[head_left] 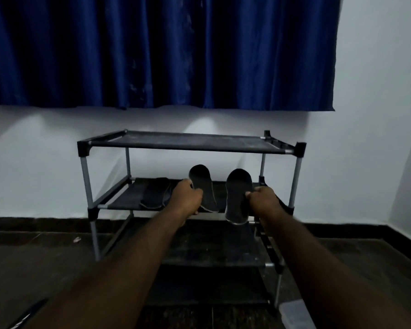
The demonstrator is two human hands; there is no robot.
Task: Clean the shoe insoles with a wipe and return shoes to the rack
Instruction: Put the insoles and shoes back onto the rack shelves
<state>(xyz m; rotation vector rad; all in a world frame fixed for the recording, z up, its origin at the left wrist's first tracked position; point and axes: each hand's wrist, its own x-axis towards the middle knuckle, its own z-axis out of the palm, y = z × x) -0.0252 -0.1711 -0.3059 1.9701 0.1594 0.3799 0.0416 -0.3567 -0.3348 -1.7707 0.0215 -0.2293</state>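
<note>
Return step, I judge: at the shoe rack (190,141), before its middle shelf (128,198) where a dark pair (154,193) lies, the left hand (186,198) grips one insole (203,184) and the right hand (265,200) grips the other insole (237,198); next, lay both flat on that shelf. Blue curtain (152,51), white wall (33,162), dark floor (33,269)

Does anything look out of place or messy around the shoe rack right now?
Mostly tidy. The rack stands straight; the left hand grips the left insole and the right hand the right insole. Odd bits: a small scrap on the floor left of the rack, and pale smudges on the blue curtain.
</note>
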